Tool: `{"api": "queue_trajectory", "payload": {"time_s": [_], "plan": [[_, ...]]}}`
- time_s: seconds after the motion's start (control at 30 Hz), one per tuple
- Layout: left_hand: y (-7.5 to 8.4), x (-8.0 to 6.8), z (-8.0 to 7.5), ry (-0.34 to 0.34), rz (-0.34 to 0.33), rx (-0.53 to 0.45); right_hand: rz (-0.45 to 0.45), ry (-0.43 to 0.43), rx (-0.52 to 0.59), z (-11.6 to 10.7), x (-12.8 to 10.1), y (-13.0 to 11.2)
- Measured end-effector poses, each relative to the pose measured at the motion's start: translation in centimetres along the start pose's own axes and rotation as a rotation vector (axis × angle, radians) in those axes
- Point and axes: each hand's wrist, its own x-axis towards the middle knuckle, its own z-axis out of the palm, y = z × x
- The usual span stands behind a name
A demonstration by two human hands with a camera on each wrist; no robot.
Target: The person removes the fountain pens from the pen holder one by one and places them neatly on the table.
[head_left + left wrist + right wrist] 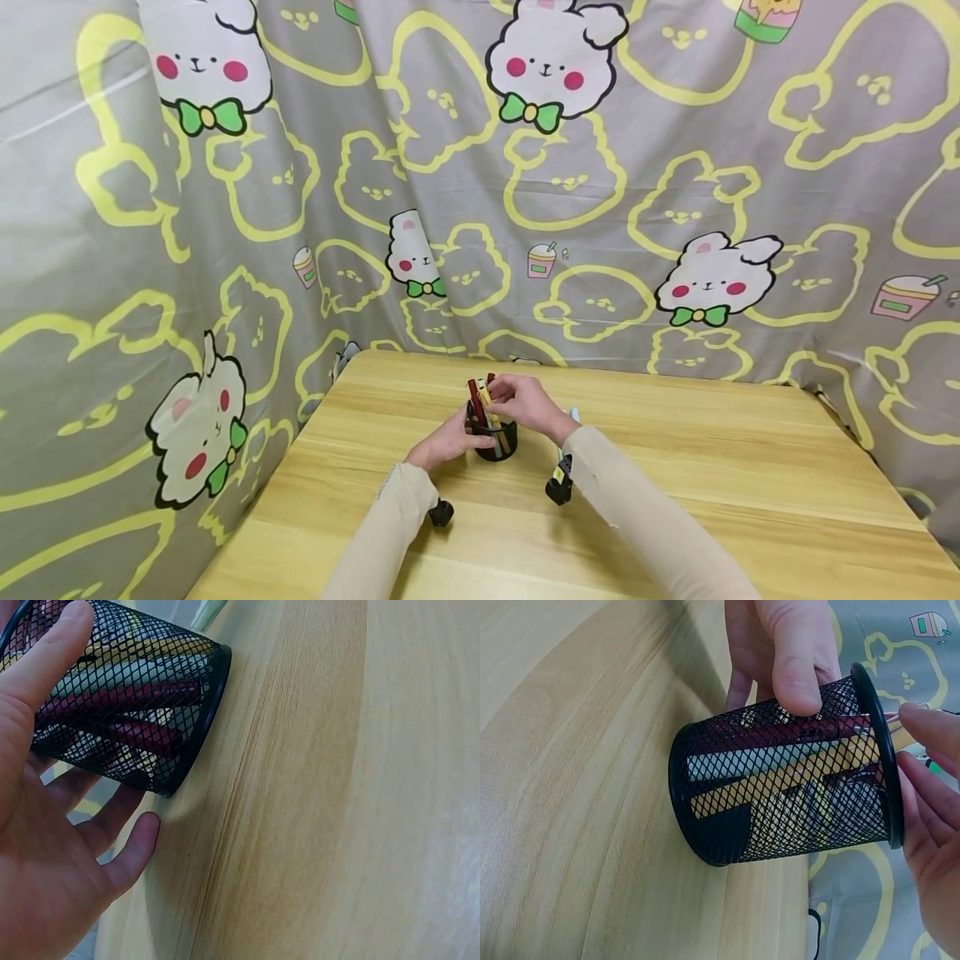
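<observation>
A black mesh pen cup [496,439] stands on the wooden table [675,467], holding red, yellow and grey pens [780,761]. My left hand [448,440] grips the cup from its left side; its thumb [56,652] lies on the mesh and its fingers [135,844] reach round behind. My right hand [519,398] is over the cup's mouth, its fingers [930,787] curled at the rim [877,750] and pinching the top of a yellow pen [486,395]. How far that pen sits inside the cup is hidden.
A pale teal pen [573,413] lies on the table behind my right wrist. A grey curtain [600,208] printed with bunnies closes in the table's far and left sides. Bare tabletop spreads to the right and toward me.
</observation>
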Motion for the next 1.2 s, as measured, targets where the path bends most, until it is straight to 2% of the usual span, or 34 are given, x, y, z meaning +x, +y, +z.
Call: {"api": "queue_trajectory", "payload": {"time_s": [0.57, 0.87, 1.2], "plan": [[-0.1, -0.2, 0.0, 0.002, -0.039, 0.001, 0.012, 0.006, -0.026, 0.8, 0.7, 0.1], [-0.1, -0.2, 0.1, 0.017, -0.054, 0.003, -0.071, -0.006, -0.022, 0.5, 0.4, 0.5], [-0.1, -0.1, 0.1, 0.020, -0.042, -0.018, -0.032, 0.109, 0.053, -0.2, -0.6, 0.3]]}}
